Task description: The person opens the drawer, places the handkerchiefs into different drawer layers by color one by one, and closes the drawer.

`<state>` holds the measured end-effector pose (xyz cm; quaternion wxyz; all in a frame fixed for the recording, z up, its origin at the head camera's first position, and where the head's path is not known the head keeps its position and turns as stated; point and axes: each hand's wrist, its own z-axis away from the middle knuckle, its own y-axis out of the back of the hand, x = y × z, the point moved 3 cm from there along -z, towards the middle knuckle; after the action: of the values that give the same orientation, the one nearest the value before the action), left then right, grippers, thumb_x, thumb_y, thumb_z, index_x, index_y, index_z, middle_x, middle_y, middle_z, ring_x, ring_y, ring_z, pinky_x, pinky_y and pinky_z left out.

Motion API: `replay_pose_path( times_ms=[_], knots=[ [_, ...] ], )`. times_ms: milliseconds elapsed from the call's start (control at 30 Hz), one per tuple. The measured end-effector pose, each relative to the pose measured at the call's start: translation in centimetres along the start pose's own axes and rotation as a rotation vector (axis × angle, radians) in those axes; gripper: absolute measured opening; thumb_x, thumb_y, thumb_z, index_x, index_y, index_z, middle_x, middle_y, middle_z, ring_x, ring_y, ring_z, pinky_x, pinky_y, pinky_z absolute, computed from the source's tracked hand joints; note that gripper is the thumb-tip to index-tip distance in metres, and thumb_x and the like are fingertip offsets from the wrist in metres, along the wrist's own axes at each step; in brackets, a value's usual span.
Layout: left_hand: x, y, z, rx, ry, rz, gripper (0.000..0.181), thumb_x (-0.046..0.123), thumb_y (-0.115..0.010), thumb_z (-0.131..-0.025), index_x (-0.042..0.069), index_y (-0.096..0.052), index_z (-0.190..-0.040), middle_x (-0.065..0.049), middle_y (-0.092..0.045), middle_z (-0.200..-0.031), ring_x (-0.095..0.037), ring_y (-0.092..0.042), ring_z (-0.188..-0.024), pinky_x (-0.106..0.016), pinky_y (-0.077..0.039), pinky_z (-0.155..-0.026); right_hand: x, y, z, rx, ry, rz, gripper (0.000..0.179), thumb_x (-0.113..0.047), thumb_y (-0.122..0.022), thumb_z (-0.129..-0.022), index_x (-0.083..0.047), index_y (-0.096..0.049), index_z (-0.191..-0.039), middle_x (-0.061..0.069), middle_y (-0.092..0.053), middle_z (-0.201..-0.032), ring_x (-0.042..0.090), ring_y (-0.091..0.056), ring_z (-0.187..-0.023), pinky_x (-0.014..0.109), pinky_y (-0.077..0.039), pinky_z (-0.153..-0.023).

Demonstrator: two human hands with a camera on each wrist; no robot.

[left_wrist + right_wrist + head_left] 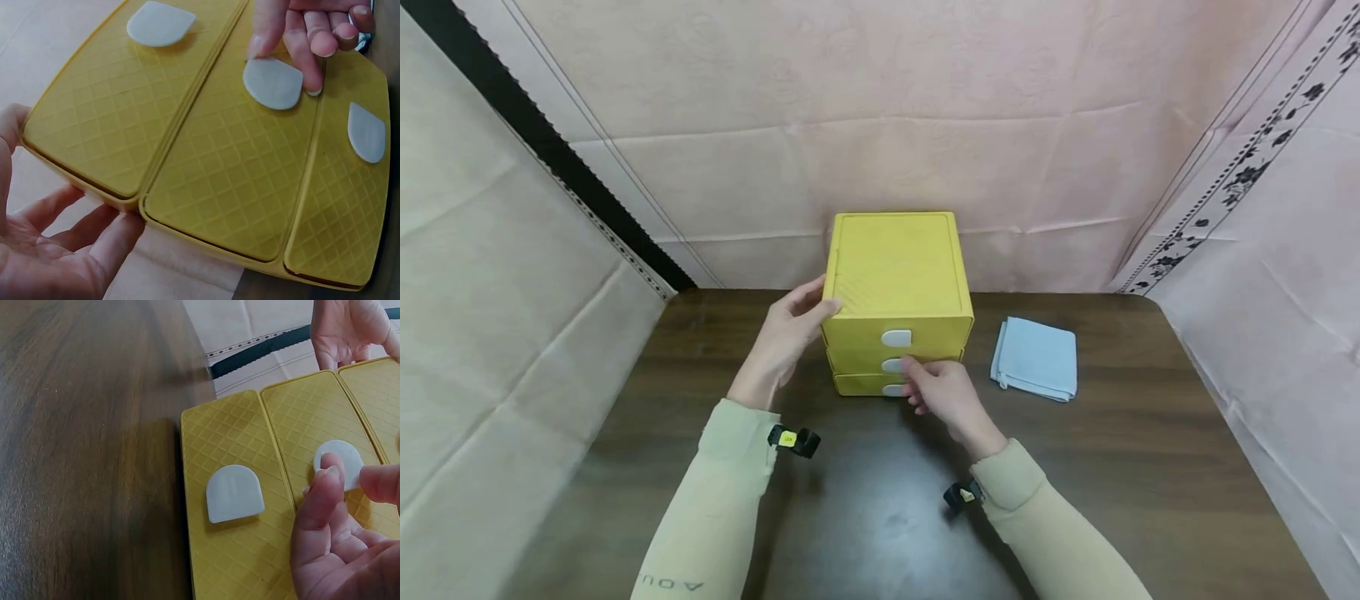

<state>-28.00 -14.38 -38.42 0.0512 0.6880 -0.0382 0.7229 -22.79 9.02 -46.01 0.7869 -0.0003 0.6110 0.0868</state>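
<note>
A yellow box of three stacked drawers (898, 267) stands on the table with a white handle tab on each drawer front. The left hand (790, 333) rests against its upper left edge, thumb at the top corner and relaxed fingers along the side wall. Between thumb and forefinger, the right hand (943, 396) pinches the middle drawer's white handle (273, 84). That handle's edge is partly covered by the fingertips in the right wrist view. The top handle (897, 337) and bottom handle (235, 494) are untouched. All three drawer fronts sit flush in the left wrist view.
A folded light blue cloth (1036, 358) lies on the dark wooden table (880, 517), to the right of the drawer box. Pale fabric (880, 100) hangs behind the table and along both sides.
</note>
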Motion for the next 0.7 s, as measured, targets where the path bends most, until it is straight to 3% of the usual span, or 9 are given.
replay_pose_path(
  times_ms=[133,333,700],
  knots=[
    [-0.5,0.1,0.0,0.035,0.001,0.017,0.058,0.037,-0.070,-0.089,0.025,-0.050,-0.142,-0.001,-0.048,-0.140,-0.018,-0.052,-0.121,-0.038,-0.041,-0.102,0.4,-0.2,-0.2,0.013,0.002,-0.021,0.051,-0.044,-0.064,-0.092,0.006,-0.071,-0.098,0.019,-0.069,-0.086,0.020,-0.059,-0.066,0.032,-0.054,-0.060],
    [-1.1,-0.5,-0.1,0.085,-0.047,0.052,0.050,0.041,-0.066,-0.091,0.029,-0.054,-0.138,0.002,-0.048,-0.141,-0.018,-0.054,-0.119,-0.039,-0.042,-0.101,0.7,0.1,-0.2,0.016,0.001,-0.023,0.057,-0.051,-0.064,-0.090,0.003,-0.070,-0.105,0.018,-0.069,-0.089,0.021,-0.060,-0.069,0.032,-0.055,-0.062],
    [-1.5,-0.3,-0.2,0.092,-0.053,0.039,0.050,0.046,-0.065,-0.090,0.033,-0.054,-0.137,0.005,-0.046,-0.143,-0.016,-0.051,-0.122,-0.041,-0.040,-0.103,1.8,-0.6,0.7,0.023,-0.026,0.063,0.062,-0.059,-0.065,-0.084,0.001,-0.072,-0.098,0.016,-0.068,-0.087,0.023,-0.061,-0.069,0.035,-0.055,-0.062]
  ],
)
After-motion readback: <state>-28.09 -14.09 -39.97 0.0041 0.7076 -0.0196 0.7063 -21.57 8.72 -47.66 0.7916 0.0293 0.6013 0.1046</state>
